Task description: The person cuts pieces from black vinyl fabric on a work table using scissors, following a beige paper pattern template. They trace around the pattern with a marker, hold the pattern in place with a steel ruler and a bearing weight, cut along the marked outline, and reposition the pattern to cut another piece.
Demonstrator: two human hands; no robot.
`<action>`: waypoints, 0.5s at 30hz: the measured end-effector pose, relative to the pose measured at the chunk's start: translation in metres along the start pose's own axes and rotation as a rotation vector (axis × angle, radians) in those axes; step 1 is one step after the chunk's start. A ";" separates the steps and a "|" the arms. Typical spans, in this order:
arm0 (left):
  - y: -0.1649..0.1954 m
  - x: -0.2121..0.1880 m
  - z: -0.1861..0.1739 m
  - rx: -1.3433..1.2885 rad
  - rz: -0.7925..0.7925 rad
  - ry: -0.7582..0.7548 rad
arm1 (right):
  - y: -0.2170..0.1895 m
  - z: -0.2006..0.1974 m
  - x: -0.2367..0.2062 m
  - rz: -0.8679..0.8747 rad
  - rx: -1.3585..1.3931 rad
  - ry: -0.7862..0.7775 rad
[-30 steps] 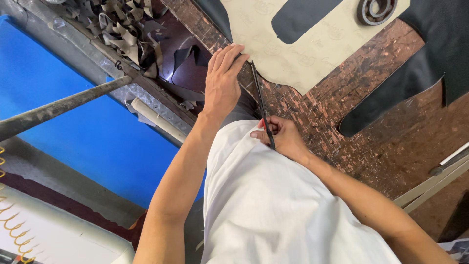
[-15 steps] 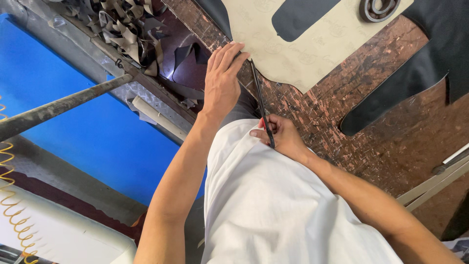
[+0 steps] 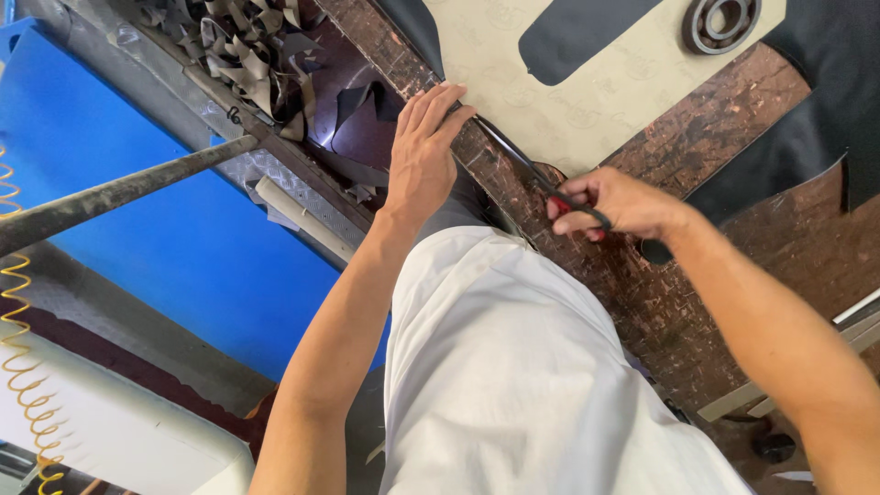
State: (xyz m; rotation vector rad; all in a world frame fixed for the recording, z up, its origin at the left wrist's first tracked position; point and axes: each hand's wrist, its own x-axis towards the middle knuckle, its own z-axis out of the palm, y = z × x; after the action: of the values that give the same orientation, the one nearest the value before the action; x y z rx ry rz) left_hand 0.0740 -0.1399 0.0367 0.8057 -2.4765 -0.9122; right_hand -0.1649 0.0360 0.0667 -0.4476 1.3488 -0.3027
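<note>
My right hand grips the handles of a pair of dark scissors, whose blades point up-left along the edge of a beige sheet lying on a worn brown worktable. My left hand rests flat with fingers together at the sheet's near corner, touching the blade tips' area. A dark cut-out shape lies on the beige sheet. My white shirt fills the lower middle.
A metal ring bearing sits on the sheet at the top right. Black material lies to the right. A bin of offcut scraps is left of the table, beside a blue surface, a metal rod and a coiled yellow hose.
My right hand has moved right and away from my body with the scissors. The view has shifted slightly; my left hand stays at the sheet's corner.
</note>
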 end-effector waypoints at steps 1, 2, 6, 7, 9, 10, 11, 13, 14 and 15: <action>0.000 0.000 0.000 -0.003 -0.001 0.000 | -0.003 -0.008 0.001 0.013 -0.038 -0.014; 0.000 -0.001 0.000 0.006 -0.006 0.000 | -0.006 -0.016 0.002 0.027 -0.075 -0.026; 0.002 0.000 0.002 0.025 -0.018 0.001 | -0.014 -0.042 0.006 0.041 -0.147 -0.083; 0.002 0.000 0.002 0.029 -0.020 0.002 | -0.016 -0.048 0.008 0.027 -0.159 -0.109; 0.002 0.000 0.001 0.025 -0.020 0.000 | -0.019 -0.057 0.009 0.011 -0.172 -0.141; 0.002 0.000 0.001 0.023 -0.020 -0.002 | -0.021 -0.060 0.010 0.008 -0.173 -0.150; 0.002 0.000 0.001 0.024 -0.020 -0.003 | -0.023 -0.062 0.010 0.004 -0.175 -0.158; 0.003 0.001 0.001 0.022 -0.014 -0.007 | -0.029 -0.066 0.010 -0.001 -0.225 -0.159; 0.004 0.001 0.002 0.028 -0.017 -0.011 | -0.032 -0.067 0.009 -0.003 -0.250 -0.158; 0.004 0.002 0.002 0.035 -0.020 -0.016 | -0.036 -0.065 0.008 0.016 -0.298 -0.141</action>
State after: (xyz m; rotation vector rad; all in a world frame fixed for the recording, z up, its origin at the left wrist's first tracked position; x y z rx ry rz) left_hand 0.0702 -0.1376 0.0385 0.8388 -2.5085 -0.8879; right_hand -0.2258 -0.0077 0.0669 -0.6936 1.2627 -0.0541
